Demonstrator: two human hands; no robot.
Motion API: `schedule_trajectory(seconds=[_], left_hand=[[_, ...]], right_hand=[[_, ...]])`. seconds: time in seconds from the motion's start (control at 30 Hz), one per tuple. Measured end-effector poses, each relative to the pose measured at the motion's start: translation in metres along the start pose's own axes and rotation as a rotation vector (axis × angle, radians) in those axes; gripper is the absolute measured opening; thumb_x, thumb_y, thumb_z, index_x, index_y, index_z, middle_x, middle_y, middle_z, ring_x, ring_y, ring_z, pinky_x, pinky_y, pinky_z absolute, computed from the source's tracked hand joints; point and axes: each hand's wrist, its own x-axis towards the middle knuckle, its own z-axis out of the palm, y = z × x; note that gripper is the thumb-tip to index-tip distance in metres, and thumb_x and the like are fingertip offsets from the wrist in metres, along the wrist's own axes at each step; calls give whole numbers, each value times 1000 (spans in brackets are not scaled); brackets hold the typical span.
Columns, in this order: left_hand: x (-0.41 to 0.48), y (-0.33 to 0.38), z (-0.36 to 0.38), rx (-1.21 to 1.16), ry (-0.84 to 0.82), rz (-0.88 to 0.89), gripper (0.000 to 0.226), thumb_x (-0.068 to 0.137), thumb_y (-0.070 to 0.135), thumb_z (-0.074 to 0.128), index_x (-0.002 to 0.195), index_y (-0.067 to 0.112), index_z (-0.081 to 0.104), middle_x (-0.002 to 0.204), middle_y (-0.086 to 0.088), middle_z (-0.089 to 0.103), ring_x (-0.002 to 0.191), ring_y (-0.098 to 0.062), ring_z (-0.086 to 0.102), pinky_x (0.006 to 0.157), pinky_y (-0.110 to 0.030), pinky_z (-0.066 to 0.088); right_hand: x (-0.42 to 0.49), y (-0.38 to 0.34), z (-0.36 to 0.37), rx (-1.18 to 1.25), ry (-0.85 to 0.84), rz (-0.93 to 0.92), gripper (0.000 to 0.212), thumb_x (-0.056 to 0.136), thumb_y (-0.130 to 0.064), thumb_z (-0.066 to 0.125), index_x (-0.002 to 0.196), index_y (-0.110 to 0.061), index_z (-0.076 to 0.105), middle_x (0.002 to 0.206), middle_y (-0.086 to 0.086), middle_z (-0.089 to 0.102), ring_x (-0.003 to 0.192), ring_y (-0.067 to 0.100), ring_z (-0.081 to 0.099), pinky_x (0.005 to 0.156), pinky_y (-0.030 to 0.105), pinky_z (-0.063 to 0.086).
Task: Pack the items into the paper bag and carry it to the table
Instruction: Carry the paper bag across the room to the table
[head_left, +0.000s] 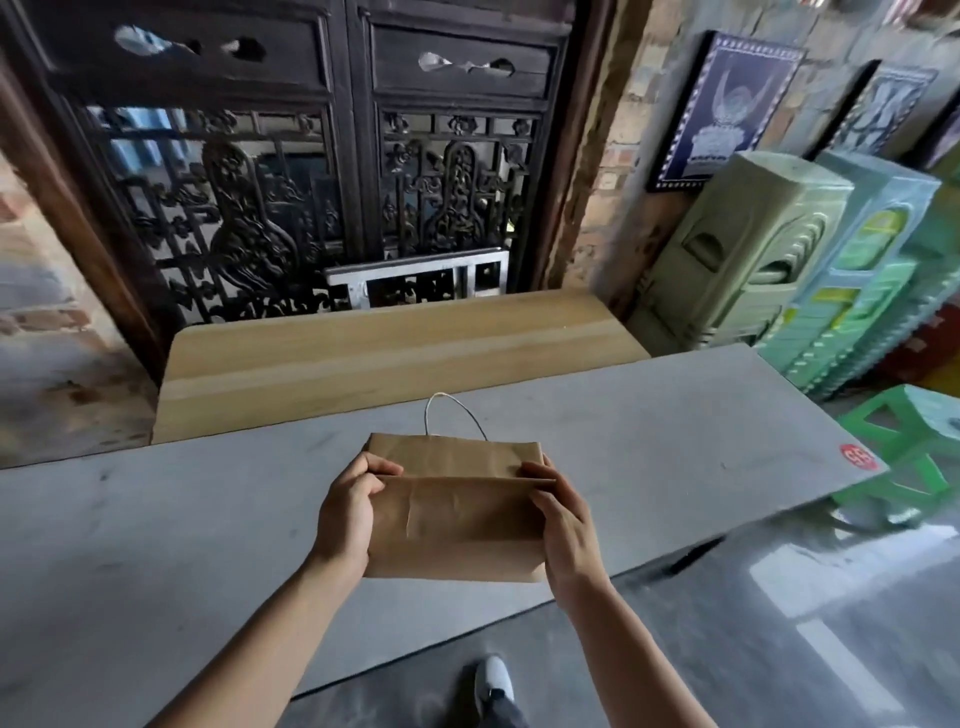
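Note:
A brown paper bag (457, 514) with a thin twine handle (454, 410) is held over the grey table (156, 519), near its front edge. My left hand (350, 512) grips the bag's left side, thumb on the upper fold. On the bag's right side sits my right hand (563, 525), fingers wrapped round the edge. The bag's top is folded over toward me, so its contents are hidden. No loose items show on the table.
Behind the grey table stands a wooden table (384, 348) against a dark carved screen (322, 171). Stacked green plastic stools (841, 275) and a single green stool (914, 441) fill the right side. My shoe (493, 680) is on the glossy floor below.

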Motion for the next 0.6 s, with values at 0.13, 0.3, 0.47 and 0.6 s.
schedule_trajectory(seconds=[0.13, 0.3, 0.47, 0.6], left_hand=[[40, 10, 45, 8, 79, -16, 22, 63, 19, 44, 68, 23, 65, 82, -1, 67, 81, -26, 57, 69, -36, 40], [69, 18, 90, 11, 150, -30, 22, 62, 20, 44, 69, 22, 65, 85, -1, 67, 92, -29, 55, 78, -41, 38], [93, 29, 123, 1, 235, -41, 22, 61, 20, 43, 69, 17, 63, 83, -2, 66, 85, -26, 54, 75, -38, 37], [108, 30, 130, 6, 275, -44, 23, 61, 20, 43, 70, 16, 63, 83, -2, 65, 83, -25, 52, 74, -37, 36]], right_hand=[[70, -9, -25, -56, -108, 0, 35, 90, -3, 46, 104, -22, 72, 116, -7, 68, 108, 13, 55, 81, 23, 38], [137, -21, -57, -90, -276, 31, 31, 91, -7, 50, 112, -21, 69, 141, -8, 51, 106, -9, 60, 79, 12, 45], [194, -31, -71, -84, -368, 55, 31, 89, -9, 51, 111, -19, 70, 148, -6, 44, 102, -21, 55, 76, 3, 45], [220, -29, -68, -89, -390, 76, 33, 92, -2, 47, 109, -18, 71, 146, -5, 46, 97, -22, 56, 71, 0, 44]])
